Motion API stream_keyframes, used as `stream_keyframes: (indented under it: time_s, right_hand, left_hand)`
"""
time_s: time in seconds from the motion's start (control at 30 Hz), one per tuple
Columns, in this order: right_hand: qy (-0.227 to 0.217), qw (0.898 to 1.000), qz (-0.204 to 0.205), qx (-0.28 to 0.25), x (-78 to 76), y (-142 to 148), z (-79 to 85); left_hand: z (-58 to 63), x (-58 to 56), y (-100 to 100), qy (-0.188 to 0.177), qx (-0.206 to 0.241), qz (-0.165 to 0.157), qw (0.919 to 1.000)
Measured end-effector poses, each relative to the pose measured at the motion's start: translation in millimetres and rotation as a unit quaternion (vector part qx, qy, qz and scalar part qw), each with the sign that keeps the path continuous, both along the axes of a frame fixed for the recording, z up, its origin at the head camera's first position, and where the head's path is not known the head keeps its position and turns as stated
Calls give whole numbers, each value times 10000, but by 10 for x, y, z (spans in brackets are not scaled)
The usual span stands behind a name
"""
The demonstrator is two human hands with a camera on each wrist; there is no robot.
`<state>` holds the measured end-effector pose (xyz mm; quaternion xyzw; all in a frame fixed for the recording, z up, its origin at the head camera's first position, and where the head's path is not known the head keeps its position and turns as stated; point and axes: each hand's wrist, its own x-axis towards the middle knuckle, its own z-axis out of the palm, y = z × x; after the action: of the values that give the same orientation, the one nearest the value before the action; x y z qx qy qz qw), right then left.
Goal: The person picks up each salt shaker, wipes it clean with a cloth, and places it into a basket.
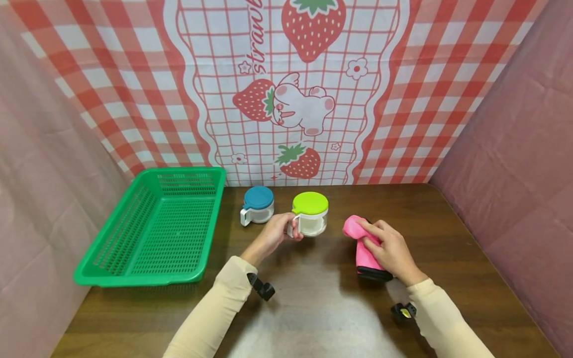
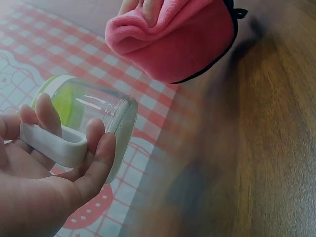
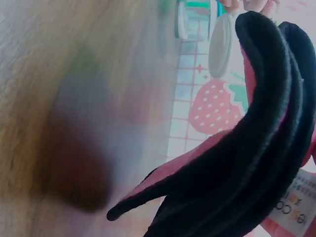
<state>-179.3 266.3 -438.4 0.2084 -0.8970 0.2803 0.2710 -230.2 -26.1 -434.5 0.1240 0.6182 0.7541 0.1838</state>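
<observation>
My left hand [image 1: 275, 232] grips the white handle [image 2: 54, 144] of a clear jar [image 1: 312, 224] with a lime green lid [image 1: 310, 203]. In the left wrist view the jar's base is held up above the wood, fingers curled through and around the handle. Over to the right, my right hand [image 1: 394, 251] holds a folded pink cloth [image 1: 368, 256] with black edging, its bunched top corner pointing toward the jar. The right wrist view shows the cloth's black edges [image 3: 266, 64] in layers and a white printed label [image 3: 294, 207].
A second clear jar with a blue lid [image 1: 258, 198] and white handle stands behind my left hand. The green plastic basket [image 1: 203, 248] sits at the left of the wooden table [image 1: 309, 308]. A strawberry-print curtain [image 1: 385, 149] hangs along the back edge.
</observation>
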Motion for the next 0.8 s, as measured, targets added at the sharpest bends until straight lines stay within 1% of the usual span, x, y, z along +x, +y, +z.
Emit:
stream_keyframes:
  time_s: [0.13,0.47,0.67,0.8]
  right_hand:
    - [208,9998,57,-21,-6,-32,17]
    - [91,9995,37,-296,12,-132,78]
    - [206,9992,1,-346,0,-218,126]
    - [293,9988,-1,-392,-10,-275,140]
  left_hand:
    - [27,10,12,-71,83,14,9999]
    - [106,59,44,-144,153,145,9997]
    - [143,80,71,-226,206,325,9990]
    - [143,81,76,-228,211,363,9989]
